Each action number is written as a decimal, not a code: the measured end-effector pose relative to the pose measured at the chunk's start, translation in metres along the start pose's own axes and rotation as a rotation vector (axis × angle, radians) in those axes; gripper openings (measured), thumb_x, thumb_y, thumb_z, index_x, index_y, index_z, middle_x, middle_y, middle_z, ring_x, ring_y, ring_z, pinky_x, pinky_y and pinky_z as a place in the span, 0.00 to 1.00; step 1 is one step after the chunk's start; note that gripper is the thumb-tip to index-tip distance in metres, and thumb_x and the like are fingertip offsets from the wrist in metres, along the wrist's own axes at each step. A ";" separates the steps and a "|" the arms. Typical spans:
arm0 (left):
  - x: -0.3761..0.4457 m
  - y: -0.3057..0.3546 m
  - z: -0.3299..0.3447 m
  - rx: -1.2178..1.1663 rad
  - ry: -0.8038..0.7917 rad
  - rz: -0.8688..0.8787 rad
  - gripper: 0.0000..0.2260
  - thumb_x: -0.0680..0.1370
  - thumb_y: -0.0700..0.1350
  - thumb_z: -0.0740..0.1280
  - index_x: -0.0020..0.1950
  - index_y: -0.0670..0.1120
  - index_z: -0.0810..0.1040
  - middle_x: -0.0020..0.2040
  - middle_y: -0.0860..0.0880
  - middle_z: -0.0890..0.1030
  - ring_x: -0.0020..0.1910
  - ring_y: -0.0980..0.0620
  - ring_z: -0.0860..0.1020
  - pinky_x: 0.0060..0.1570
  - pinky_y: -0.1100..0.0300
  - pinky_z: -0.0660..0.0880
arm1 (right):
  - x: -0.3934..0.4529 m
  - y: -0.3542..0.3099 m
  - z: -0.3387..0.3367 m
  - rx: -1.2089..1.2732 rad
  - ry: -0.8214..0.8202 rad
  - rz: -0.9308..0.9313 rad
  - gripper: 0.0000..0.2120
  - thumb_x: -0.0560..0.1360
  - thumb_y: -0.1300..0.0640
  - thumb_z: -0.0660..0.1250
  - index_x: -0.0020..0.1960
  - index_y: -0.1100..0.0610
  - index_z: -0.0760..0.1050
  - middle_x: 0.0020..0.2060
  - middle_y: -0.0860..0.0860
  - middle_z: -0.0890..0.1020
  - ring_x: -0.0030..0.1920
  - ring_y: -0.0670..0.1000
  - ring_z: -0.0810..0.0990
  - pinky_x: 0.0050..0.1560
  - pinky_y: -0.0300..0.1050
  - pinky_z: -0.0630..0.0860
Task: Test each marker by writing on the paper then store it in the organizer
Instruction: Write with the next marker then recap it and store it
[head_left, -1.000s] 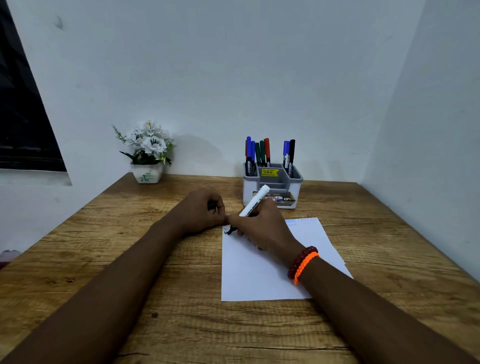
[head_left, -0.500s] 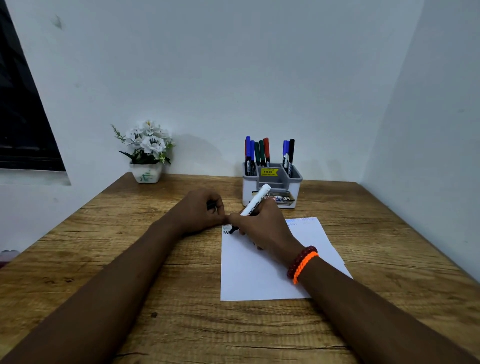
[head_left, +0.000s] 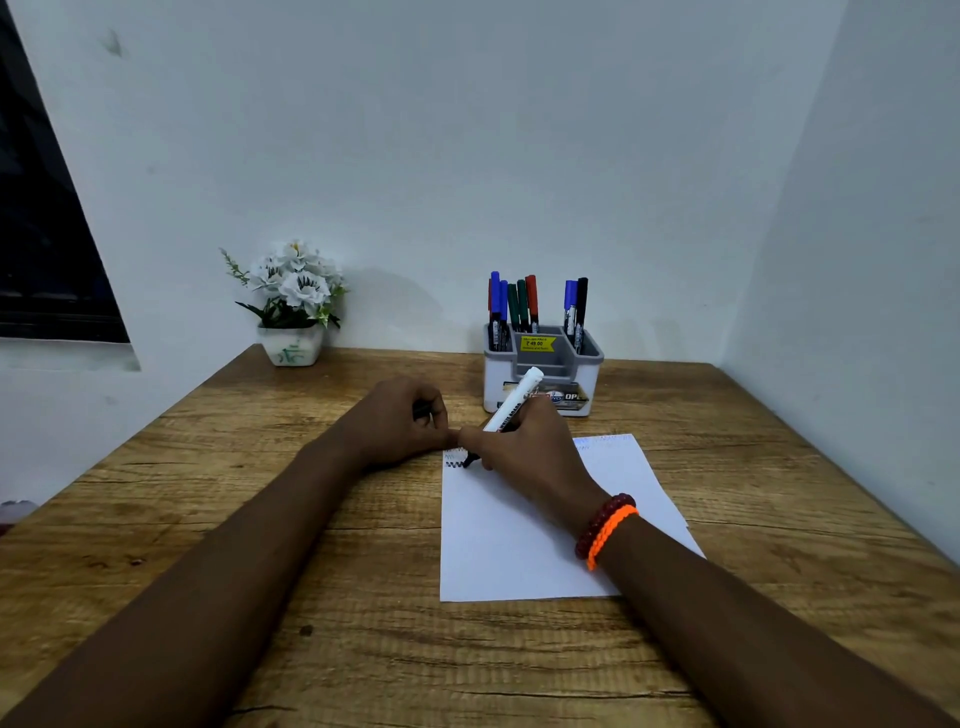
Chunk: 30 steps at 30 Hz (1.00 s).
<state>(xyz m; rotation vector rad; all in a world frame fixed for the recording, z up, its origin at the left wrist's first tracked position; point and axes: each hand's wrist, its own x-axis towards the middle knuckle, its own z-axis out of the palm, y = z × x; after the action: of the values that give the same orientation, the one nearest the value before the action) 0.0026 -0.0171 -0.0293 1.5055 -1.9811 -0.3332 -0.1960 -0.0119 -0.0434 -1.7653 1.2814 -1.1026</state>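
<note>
The right hand (head_left: 524, 452) grasps the marker (head_left: 511, 402), tip on the paper's (head_left: 519, 551) far-left corner, barrel slanting toward the organizer (head_left: 543, 376) just beyond (left hand (head_left: 400, 423) clenches the cap (head_left: 422, 411)).

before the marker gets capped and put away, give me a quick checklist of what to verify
1. Ink works: black zigzag shows at the marker tip on the paper: ok.
2. Right hand grips the marker: ok.
3. Cap ready: left hand is curled round a small dark thing, likely the cap: cannot tell.
4. Room in the organizer: front compartments look free: ok.
5. Path to the organizer is free of other things: ok.
</note>
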 end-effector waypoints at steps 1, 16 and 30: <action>0.000 0.000 0.000 -0.001 0.001 0.002 0.08 0.70 0.52 0.77 0.39 0.49 0.83 0.33 0.54 0.77 0.32 0.59 0.72 0.35 0.60 0.70 | 0.000 0.000 0.000 -0.002 -0.001 -0.003 0.26 0.61 0.43 0.76 0.45 0.65 0.79 0.39 0.59 0.86 0.42 0.60 0.87 0.34 0.48 0.77; 0.001 -0.003 0.001 -0.020 0.004 0.021 0.09 0.69 0.54 0.77 0.38 0.50 0.83 0.31 0.56 0.77 0.31 0.61 0.71 0.35 0.61 0.70 | 0.000 0.000 -0.003 -0.010 0.029 0.026 0.23 0.65 0.46 0.79 0.47 0.64 0.80 0.38 0.57 0.87 0.35 0.53 0.83 0.31 0.44 0.74; 0.002 -0.004 0.001 -0.022 0.005 0.013 0.11 0.70 0.56 0.78 0.38 0.50 0.82 0.32 0.55 0.78 0.30 0.62 0.72 0.34 0.64 0.69 | 0.003 0.002 -0.004 -0.028 0.032 0.048 0.33 0.56 0.37 0.75 0.48 0.63 0.81 0.38 0.54 0.87 0.38 0.53 0.87 0.32 0.44 0.78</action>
<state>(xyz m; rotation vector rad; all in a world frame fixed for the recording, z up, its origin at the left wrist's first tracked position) 0.0051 -0.0203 -0.0317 1.4770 -1.9764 -0.3445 -0.1999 -0.0154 -0.0429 -1.7349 1.3580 -1.0948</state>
